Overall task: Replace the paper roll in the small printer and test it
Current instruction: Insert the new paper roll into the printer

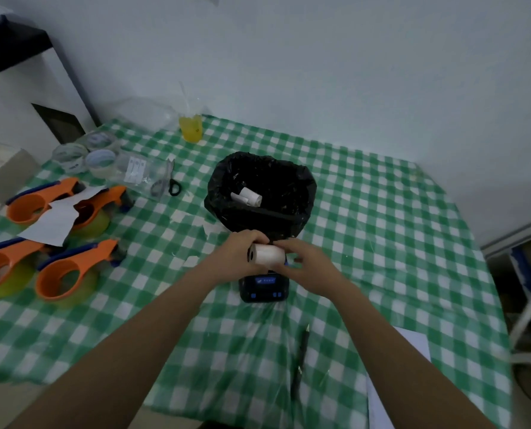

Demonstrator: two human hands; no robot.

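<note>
While both arms reach out over a green-and-white checked tablecloth (382,212), the left hand (238,250) curls around a white paper roll (267,256), and the right hand (304,258) pinches its far end with bent fingers. This roll is held just above the small black printer (262,287), whose panel glows blue. Behind it stands a bin lined with a black bag (259,193), holding curled white paper scraps (247,196). Four orange tape dispensers (69,274) lie at the left, near clear tape rolls (84,153), scissors (169,182) and a plastic bag of yellow liquid (191,128). A pen (301,354) lies nearer the camera.
</note>
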